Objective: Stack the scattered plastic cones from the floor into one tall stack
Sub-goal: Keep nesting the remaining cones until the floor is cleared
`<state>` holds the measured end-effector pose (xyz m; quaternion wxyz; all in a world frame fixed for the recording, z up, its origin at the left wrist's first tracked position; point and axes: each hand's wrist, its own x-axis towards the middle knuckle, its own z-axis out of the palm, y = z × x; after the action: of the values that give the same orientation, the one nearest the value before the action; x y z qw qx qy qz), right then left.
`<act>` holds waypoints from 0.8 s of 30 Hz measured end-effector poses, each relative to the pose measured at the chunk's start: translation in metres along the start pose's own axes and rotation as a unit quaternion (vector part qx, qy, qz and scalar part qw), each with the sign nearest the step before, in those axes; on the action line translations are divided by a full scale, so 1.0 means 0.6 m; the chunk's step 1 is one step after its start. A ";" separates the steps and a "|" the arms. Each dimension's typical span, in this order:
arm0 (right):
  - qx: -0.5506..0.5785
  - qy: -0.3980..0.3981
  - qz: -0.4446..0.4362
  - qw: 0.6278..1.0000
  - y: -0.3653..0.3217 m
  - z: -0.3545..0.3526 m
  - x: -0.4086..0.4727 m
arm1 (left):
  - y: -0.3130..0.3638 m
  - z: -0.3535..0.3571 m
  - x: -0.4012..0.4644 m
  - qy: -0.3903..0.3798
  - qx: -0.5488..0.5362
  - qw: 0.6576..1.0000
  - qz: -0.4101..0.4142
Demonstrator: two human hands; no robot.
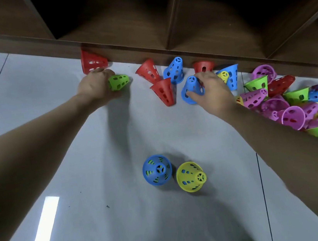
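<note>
Early days: my left hand [96,84] grips a green cone [119,82], right hand [210,89] pinches a blue cone [191,89]. Two short stacks [157,170] started; big pile [293,102] unstacked.

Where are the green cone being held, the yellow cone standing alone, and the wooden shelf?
green cone [119,82], head view, perforated side wall.
yellow cone [190,177], head view, side wall.
wooden shelf [124,50], head view, bottom front edge.
</note>
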<state>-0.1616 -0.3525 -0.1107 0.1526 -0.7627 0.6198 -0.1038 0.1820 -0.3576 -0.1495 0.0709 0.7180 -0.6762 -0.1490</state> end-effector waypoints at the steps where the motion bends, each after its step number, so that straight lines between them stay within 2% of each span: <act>1: 0.059 0.012 0.008 0.998 -0.004 -0.006 -0.016 | -0.003 0.001 -0.005 0.004 -0.001 1.000 -0.003; 5: 0.292 -0.004 0.035 0.956 -0.040 -0.050 -0.120 | -0.011 0.009 -0.020 0.009 0.007 1.000 -0.002; 8: 0.306 -0.024 0.008 0.952 -0.059 -0.084 -0.228 | -0.013 0.009 -0.030 0.016 0.043 0.999 0.000; 11: 0.285 -0.093 0.000 0.954 -0.060 -0.093 -0.315 | -0.006 0.008 -0.055 0.055 0.127 0.990 0.005; 13: 0.274 -0.126 0.004 0.953 -0.054 -0.084 -0.349 | 0.010 0.006 -0.087 0.053 0.111 0.992 -0.009; 15: 0.261 -0.140 0.001 0.955 -0.051 -0.073 -0.367 | 0.031 0.007 -0.128 0.039 0.026 0.998 -0.041; 17: 0.251 -0.140 0.001 0.958 -0.047 -0.061 -0.374 | 0.056 0.002 -0.177 0.027 -0.158 0.982 -0.104; 19: 0.242 -0.143 0.004 0.960 -0.043 -0.047 -0.372 | 0.082 -0.006 -0.227 0.001 -0.373 0.913 -0.163; 20: 0.237 -0.144 0.002 0.961 -0.040 -0.040 -0.371 | 0.095 -0.013 -0.250 -0.006 -0.442 0.881 -0.168; 22: 0.229 -0.145 -0.003 0.963 -0.034 -0.026 -0.367 | 0.119 -0.030 -0.292 -0.008 -0.531 0.833 -0.157; 24: 0.222 -0.146 -0.008 0.964 -0.026 -0.014 -0.362 | 0.138 -0.045 -0.326 -0.006 -0.586 0.799 -0.135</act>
<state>-0.1958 -0.1384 -0.0908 0.4066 -0.7212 0.5462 -0.1276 0.1035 -0.1725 -0.0759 0.4528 0.6226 -0.3568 -0.5292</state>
